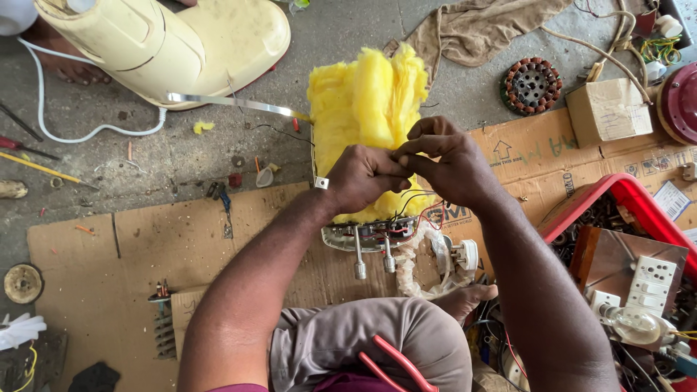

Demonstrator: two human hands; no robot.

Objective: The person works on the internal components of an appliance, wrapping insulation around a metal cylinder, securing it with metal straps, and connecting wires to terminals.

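Both hands meet over a block of yellow insulation wool [369, 109]: the left hand [361, 176] and right hand [451, 161] pinch thin black wires [408, 202] between fingertips. Below sits a metal appliance panel [369, 237] with 2 shafts, on flattened cardboard [131, 250]. A cream plastic housing [170, 43] lies upper left, a red crate [633, 194] right.

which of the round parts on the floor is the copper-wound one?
The motor stator at upper right, beside the cardboard box: a ring of reddish copper coils round a perforated hub. The disc at far left is plain and unwound.
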